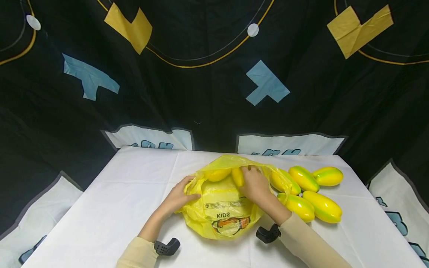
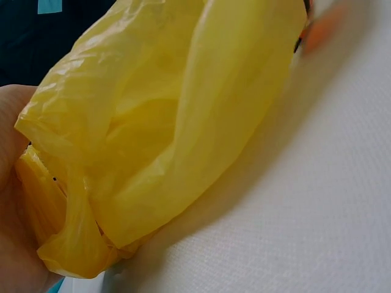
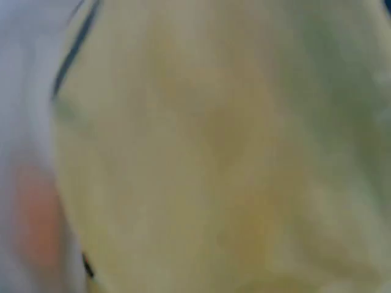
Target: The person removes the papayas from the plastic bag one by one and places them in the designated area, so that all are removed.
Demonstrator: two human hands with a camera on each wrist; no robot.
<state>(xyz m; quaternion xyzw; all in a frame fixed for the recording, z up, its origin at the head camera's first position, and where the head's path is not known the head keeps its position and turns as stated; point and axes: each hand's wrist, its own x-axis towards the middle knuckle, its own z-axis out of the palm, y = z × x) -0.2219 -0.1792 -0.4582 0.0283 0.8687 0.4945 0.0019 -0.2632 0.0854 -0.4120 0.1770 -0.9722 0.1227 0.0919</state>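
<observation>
Five glossy yellow-green fruits (image 1: 322, 207) lie on the white cloth (image 1: 127, 193) to the right of the yellow plastic bag (image 1: 197, 222), the leftmost one close against its edge. The bag lies open, its mouth held by the left hand (image 1: 179, 195), thumb inside the rim and fingers behind the film. Inside, near the back, sits a loose fruit (image 1: 218, 175); beside it, the right hand (image 1: 256, 185) has its fingers curled on a held fruit (image 1: 237, 176). The fruits look firm, smooth and perhaps a little slippery, probably light if they are moulded imitations; a grasp round the middle should suit them best. The film seems thin, limp and easily torn, so its rim is better held in a broad pinch. The left wrist view shows a gathered fold near the palm that the head view misses; the right wrist view is too blurred to show any fingers.
</observation>
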